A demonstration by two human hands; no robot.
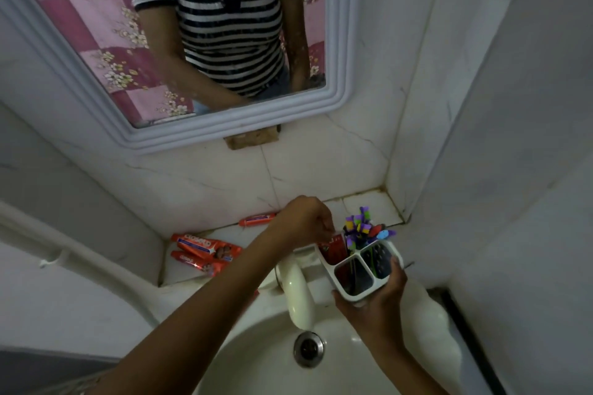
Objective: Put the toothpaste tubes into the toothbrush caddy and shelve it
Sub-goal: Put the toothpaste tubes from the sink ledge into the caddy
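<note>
The right hand (377, 293) grips the white toothbrush caddy (359, 269) from below, fingers closed around its base and side wall, holding it above the basin (256, 356) just beside the tap (298, 292). The left hand (305, 221) sits directly above the caddy's far-left compartment, fingertips pinched on a red toothpaste tube (333, 248) standing partly inside that compartment. Toothbrushes (362, 229) stand in the compartment beyond. Left of the left hand, three more tubes lie on the tiled ledge (362, 205): one small tube (256, 220) near the wrist, two larger tubes (205, 253) further off.
</note>
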